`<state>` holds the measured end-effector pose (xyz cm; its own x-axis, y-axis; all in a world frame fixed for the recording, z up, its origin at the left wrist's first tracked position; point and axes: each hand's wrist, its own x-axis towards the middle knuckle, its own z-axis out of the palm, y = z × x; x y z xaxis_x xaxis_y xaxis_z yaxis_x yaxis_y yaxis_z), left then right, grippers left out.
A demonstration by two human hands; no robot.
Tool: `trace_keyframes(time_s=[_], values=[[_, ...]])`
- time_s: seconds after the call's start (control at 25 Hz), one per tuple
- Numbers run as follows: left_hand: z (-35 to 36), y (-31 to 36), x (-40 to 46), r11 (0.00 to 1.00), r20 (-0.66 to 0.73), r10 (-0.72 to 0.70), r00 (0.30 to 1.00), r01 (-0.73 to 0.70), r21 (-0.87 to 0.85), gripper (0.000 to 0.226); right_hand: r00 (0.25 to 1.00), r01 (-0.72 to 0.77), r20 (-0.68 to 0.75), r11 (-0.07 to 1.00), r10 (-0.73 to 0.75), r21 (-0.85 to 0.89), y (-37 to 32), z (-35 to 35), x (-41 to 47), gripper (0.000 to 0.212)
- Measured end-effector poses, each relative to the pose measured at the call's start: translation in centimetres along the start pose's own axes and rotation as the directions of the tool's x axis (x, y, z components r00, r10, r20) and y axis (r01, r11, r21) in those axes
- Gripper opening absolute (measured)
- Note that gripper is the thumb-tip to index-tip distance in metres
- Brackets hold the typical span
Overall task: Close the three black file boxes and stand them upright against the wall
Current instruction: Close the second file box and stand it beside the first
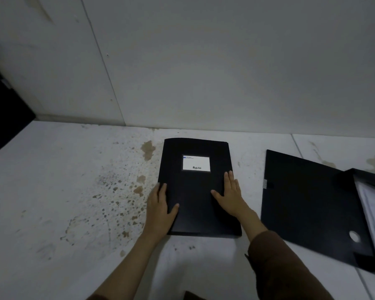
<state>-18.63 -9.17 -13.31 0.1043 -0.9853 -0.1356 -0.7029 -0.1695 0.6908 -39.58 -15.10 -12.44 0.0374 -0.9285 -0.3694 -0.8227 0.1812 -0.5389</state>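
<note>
A closed black file box with a white label lies flat on the white surface, a short way from the wall. My left hand grips its left edge, thumb on the lid and fingers curled over the side. My right hand rests flat and spread on the lid near its right side. A second black file box lies open to the right, lid flap spread flat, papers showing in its tray at the frame's right edge. A third black box stands against the wall at far left, mostly cut off.
The white surface carries brown stains and specks left of the middle box. A seam runs across it at the right. The wall meets the surface just behind the boxes. Dark brown sleeves cover my forearms at the bottom.
</note>
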Motion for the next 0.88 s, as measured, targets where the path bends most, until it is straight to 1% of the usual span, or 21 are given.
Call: trace_keyframes(time_s=[0.04,0.08,0.16,0.2,0.28,0.32,0.4,0.48,0.6,0.68,0.76,0.84,0.88], values=[[0.0,0.4,0.2,0.990,-0.017,-0.100,0.995,0.098,-0.103,0.078,0.999,-0.032,0.005,0.991,0.032,0.133,-0.1,-0.4,-0.3,0.085],[-0.1,0.6,0.3,0.968,0.018,-0.161,0.987,0.161,-0.193,0.080,0.996,-0.080,-0.013,0.963,0.086,0.257,0.0,-0.4,-0.7,0.087],[-0.3,0.9,0.8,0.897,0.084,-0.194,0.977,0.212,-0.387,0.073,0.978,-0.146,-0.067,0.884,0.195,0.444,0.1,-0.1,-1.7,0.087],[-0.8,1.0,0.8,0.842,0.107,-0.229,0.968,0.252,-0.477,0.068,0.972,-0.143,-0.088,0.849,0.217,0.509,0.2,0.1,-2.1,0.082],[-2.0,1.0,0.6,0.750,0.137,-0.297,0.945,0.320,-0.579,0.066,0.962,-0.123,-0.124,0.796,0.241,0.593,0.2,0.3,-3.1,0.066],[-2.6,0.8,0.5,0.730,0.140,-0.317,0.938,0.335,-0.595,0.065,0.959,-0.115,-0.133,0.774,0.249,0.623,0.0,0.4,-3.5,0.061],[-3.6,0.5,-0.2,0.713,0.110,-0.331,0.937,0.324,-0.622,0.062,0.958,-0.081,-0.152,0.738,0.243,0.670,-0.6,0.7,-4.2,0.057],[-5.4,0.2,-0.7,0.693,0.032,-0.365,0.930,0.295,-0.658,0.063,0.965,-0.015,-0.174,0.705,0.195,0.709,-2.1,1.0,-4.6,0.057],[-9.5,-0.5,-0.9,0.674,-0.076,-0.403,0.912,0.239,-0.699,0.070,0.972,0.132,-0.226,0.666,0.057,0.734,-5.8,0.9,-4.3,0.058],[-13.3,-1.0,-1.0,0.650,-0.119,-0.373,0.920,0.168,-0.741,0.071,0.966,0.222,-0.254,0.648,-0.046,0.729,-9.1,0.9,-3.8,0.059],[-17.3,-1.6,-1.1,0.624,-0.136,-0.302,0.944,0.087,-0.776,0.069,0.955,0.289,-0.261,0.632,-0.140,0.719,-12.7,1.2,-3.1,0.059],[-21.5,-2.6,-1.0,0.654,-0.174,-0.252,0.952,0.036,-0.755,0.071,0.939,0.345,-0.256,0.628,-0.231,0.698,-16.6,1.8,-2.3,0.060],[-23.5,-3.4,-0.7,0.674,-0.207,-0.250,0.946,0.016,-0.738,0.071,0.928,0.371,-0.251,0.630,-0.275,0.682,-18.6,2.2,-1.8,0.061]])
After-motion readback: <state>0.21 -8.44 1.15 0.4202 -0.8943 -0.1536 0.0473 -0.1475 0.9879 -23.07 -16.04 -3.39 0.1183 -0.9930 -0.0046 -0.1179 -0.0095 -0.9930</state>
